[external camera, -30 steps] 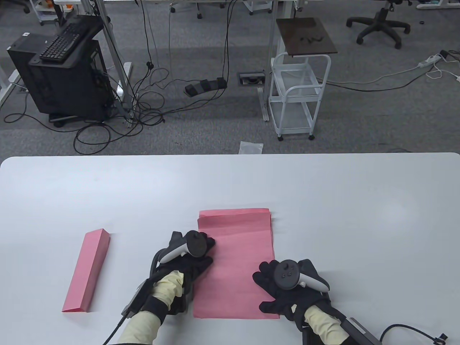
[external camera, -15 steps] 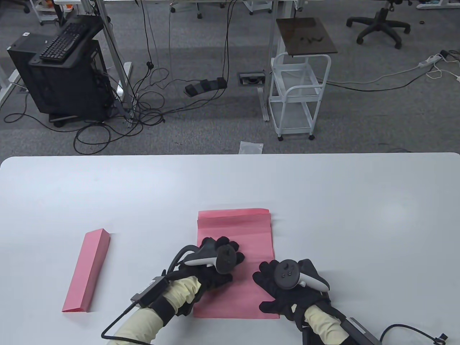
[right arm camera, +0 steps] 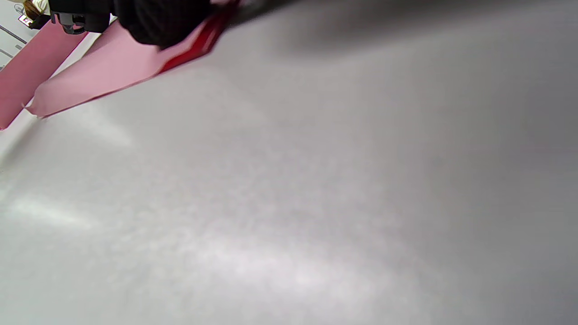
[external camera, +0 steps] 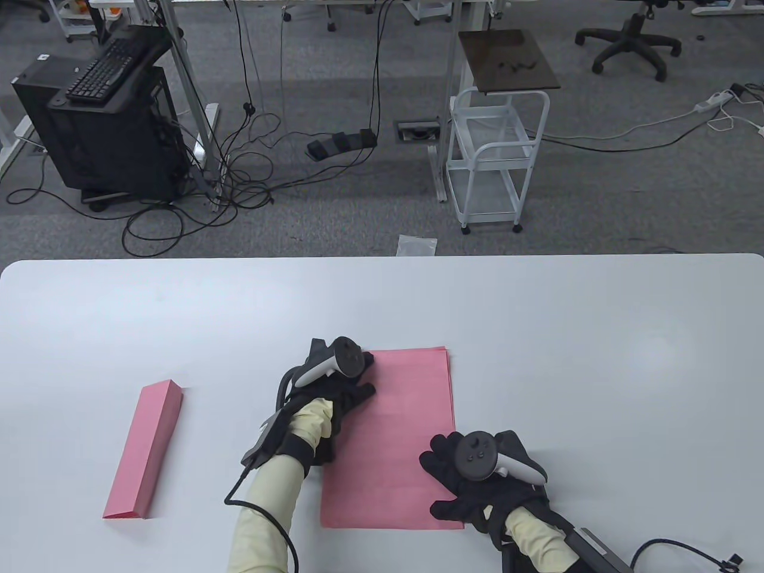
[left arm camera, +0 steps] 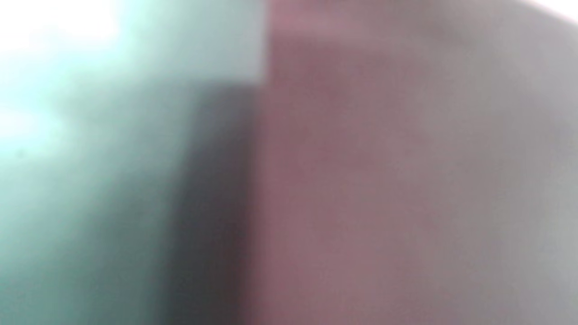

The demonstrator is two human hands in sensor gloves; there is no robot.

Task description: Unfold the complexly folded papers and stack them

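Note:
A stack of unfolded pink sheets [external camera: 400, 441] lies flat on the white table [external camera: 537, 334], near the front middle. My left hand [external camera: 349, 382] rests on the stack's far left part, fingers spread flat on the paper. My right hand [external camera: 459, 477] presses flat on the stack's near right corner. A folded pink paper strip [external camera: 146, 450] lies apart on the table to the left. The left wrist view is blurred and shows only pink paper [left arm camera: 343, 180] beside the table. The right wrist view shows the pink stack's edge [right arm camera: 113, 63] and the folded strip [right arm camera: 27, 76] at the top left.
The table's far edge [external camera: 382, 258] runs across the middle of the table view. Beyond it are a white cart [external camera: 495, 161], cables and a black computer stand [external camera: 101, 119] on the floor.
My left hand slid from the stack's near left toward its far left corner, flattening the raised far flap. My right hand stayed in place.

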